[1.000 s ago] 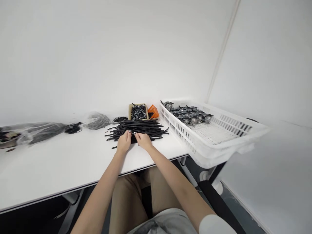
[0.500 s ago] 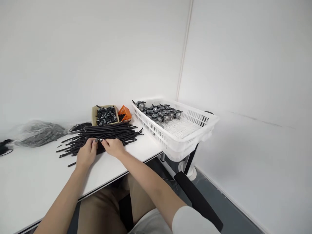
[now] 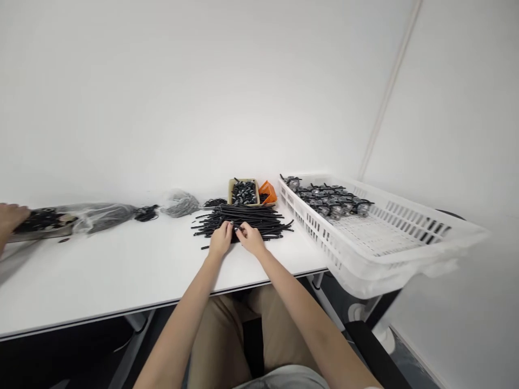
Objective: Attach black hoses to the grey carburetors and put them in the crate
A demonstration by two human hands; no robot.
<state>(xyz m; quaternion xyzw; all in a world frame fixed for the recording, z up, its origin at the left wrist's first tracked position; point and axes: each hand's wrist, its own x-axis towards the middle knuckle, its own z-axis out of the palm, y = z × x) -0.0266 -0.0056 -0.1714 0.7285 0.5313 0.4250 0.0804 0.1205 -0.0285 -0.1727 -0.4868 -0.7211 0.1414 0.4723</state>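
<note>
Both of my hands meet at the near edge of a heap of thin black tubes (image 3: 251, 216) on the white table. My left hand (image 3: 221, 237) has thumb and fingers pinched together. Close beside it on the right, my right hand (image 3: 250, 237) is pinched too, its fingertips angled toward the left ones. A small dark piece shows at the fingertips, too small to name. Behind the heap stands a beige tray (image 3: 231, 201) of small black and grey parts, with a tilted orange basket (image 3: 268, 190) holding black bits to its right.
A white plastic crate (image 3: 389, 259) with clear-and-black assembled parts (image 3: 332, 200) overhangs the table's right end. Leftward lie clear bags of grey cord (image 3: 181, 203), a black bundle (image 3: 146, 213) and a container of dark parts (image 3: 44, 220). Another person's hand (image 3: 12, 216) is at the far left.
The head view has swung left, bringing in more table, the bags and another person's hand. My hands stay together at the black tubes, still pinched.
</note>
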